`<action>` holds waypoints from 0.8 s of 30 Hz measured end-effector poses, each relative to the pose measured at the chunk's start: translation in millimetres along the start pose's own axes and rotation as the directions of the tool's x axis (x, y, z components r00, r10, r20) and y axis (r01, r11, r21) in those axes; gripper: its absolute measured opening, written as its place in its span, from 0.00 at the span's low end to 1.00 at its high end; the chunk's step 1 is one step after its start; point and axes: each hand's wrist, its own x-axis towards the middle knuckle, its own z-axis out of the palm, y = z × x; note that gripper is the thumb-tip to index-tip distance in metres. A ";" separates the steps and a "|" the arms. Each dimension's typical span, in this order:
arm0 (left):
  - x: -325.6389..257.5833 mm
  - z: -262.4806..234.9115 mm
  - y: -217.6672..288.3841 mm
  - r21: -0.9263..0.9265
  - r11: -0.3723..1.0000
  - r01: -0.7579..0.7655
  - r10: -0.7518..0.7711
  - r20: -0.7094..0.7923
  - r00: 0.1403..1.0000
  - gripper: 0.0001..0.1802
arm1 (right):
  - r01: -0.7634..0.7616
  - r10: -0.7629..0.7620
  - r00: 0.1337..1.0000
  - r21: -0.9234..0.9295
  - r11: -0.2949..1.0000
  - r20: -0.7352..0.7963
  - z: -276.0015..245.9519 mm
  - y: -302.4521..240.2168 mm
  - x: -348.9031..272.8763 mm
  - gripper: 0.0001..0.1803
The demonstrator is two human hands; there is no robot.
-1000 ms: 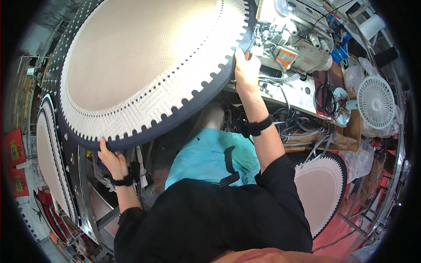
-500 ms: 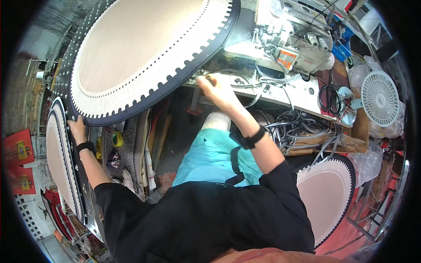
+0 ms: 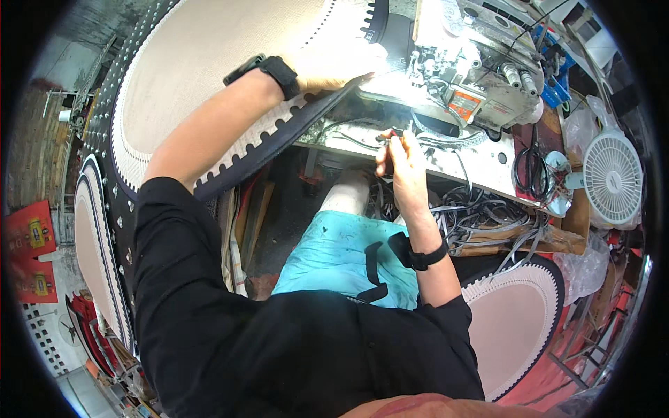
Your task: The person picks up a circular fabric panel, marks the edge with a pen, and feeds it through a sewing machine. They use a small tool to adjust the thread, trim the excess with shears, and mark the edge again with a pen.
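At the sewing machine (image 3: 474, 76), left hand (image 3: 334, 70) clamps the round rug's (image 3: 230, 76) dark edge on the bed, right hand (image 3: 401, 157) pinches small red-handled snips (image 3: 390, 134); stitching not visibly begun.

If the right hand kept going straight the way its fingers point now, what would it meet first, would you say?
Most likely the sewing machine: the right hand, pinching something small and dark, points up across the grey machine table toward its base. Depth is hard to judge.
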 end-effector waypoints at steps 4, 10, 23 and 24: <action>16.3 -3.3 -26.9 -0.099 0.993 0.061 -0.048 0.130 0.990 0.11 | -0.068 0.068 0.998 0.049 0.996 -0.002 9.9 -6.6 11.4 0.14; 29.9 -5.1 0.0 -0.221 0.960 0.174 -0.099 0.315 0.944 0.11 | -0.027 0.026 0.997 0.024 0.999 0.068 36.8 2.7 40.5 0.18; 36.8 -76.8 13.8 -0.161 0.947 0.278 -0.165 0.498 0.851 0.17 | -0.200 0.195 0.980 0.256 0.946 0.045 49.5 0.6 53.2 0.24; 31.6 -76.5 12.0 -0.239 0.931 0.277 -0.153 0.434 0.888 0.17 | -0.167 0.158 0.986 0.339 0.926 0.055 56.4 -3.2 56.8 0.24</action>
